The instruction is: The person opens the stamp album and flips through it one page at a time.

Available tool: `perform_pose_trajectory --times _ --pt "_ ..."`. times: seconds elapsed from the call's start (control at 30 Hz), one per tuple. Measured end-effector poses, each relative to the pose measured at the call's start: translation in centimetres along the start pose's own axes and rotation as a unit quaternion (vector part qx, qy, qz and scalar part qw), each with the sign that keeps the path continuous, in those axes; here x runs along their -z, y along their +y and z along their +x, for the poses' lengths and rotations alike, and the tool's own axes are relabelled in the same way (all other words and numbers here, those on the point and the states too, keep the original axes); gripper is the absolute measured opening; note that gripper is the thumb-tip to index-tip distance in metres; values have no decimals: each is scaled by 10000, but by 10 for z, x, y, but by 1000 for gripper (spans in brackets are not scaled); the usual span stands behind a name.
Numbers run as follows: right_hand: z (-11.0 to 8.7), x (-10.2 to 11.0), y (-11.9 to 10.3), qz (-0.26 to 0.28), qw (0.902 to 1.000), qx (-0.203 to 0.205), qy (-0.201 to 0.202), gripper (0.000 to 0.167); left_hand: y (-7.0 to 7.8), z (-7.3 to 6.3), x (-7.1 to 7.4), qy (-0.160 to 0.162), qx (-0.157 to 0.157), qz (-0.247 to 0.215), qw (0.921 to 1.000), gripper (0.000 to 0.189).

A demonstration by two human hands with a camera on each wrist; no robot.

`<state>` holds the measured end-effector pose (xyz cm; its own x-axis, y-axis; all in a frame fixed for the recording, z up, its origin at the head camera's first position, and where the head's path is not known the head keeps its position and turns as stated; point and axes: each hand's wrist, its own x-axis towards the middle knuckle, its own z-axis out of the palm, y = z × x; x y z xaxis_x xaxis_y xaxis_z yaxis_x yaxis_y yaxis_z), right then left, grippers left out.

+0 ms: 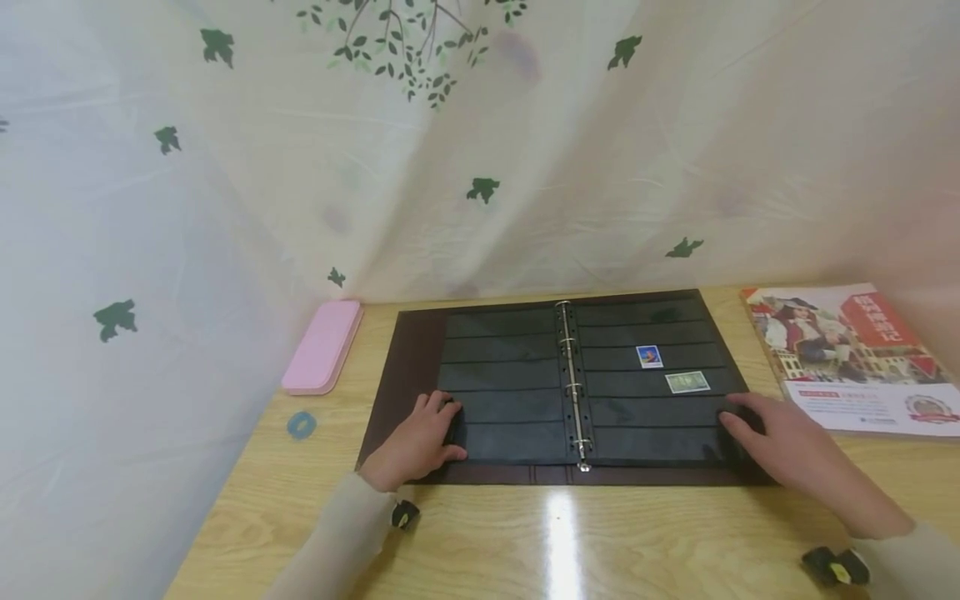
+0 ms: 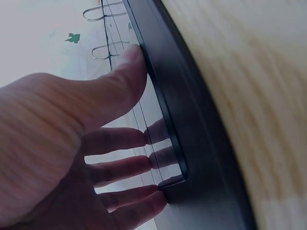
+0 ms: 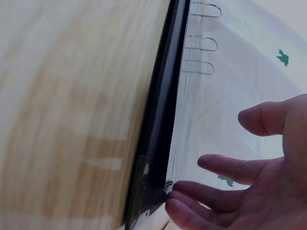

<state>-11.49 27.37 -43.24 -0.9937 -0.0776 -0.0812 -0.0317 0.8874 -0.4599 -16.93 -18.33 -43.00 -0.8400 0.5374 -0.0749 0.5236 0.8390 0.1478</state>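
Note:
A stamp album (image 1: pixel 502 405) with black strip-pocket pages lies open on the table, and metal rings (image 1: pixel 573 389) run down its middle. On its right page sit a blue stamp (image 1: pixel 649 357) and a pale green stamp (image 1: pixel 687 382). My left hand (image 1: pixel 422 440) rests at the left page's lower outer corner; in the left wrist view its spread fingertips (image 2: pixel 152 162) touch the glossy page. Over the album's right edge is my right hand (image 1: pixel 783 433). The right wrist view shows its fingers loosely bent, the lower fingertips (image 3: pixel 178 206) at the page edge, with nothing gripped.
A pink case (image 1: pixel 322 347) lies left of the album, with a small blue-grey ring (image 1: pixel 302 425) nearer me. To the right lies an illustrated book (image 1: pixel 855 358). A patterned curtain (image 1: pixel 525 167) hangs behind the wooden table (image 1: pixel 480 542).

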Motion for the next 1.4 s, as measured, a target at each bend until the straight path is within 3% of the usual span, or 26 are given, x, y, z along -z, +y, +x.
perform_pose_trajectory --times 0.7,1.03,1.4 --pt "1 0 2 185 9995 108 225 53 3 -3 2 -74 34 10 10000 66" --pt "0 0 3 234 9990 187 334 50 1 -3 1 28 -89 7 10000 65" --pt "2 1 1 175 9994 -20 288 52 0 -3 0 59 -107 91 9999 65"
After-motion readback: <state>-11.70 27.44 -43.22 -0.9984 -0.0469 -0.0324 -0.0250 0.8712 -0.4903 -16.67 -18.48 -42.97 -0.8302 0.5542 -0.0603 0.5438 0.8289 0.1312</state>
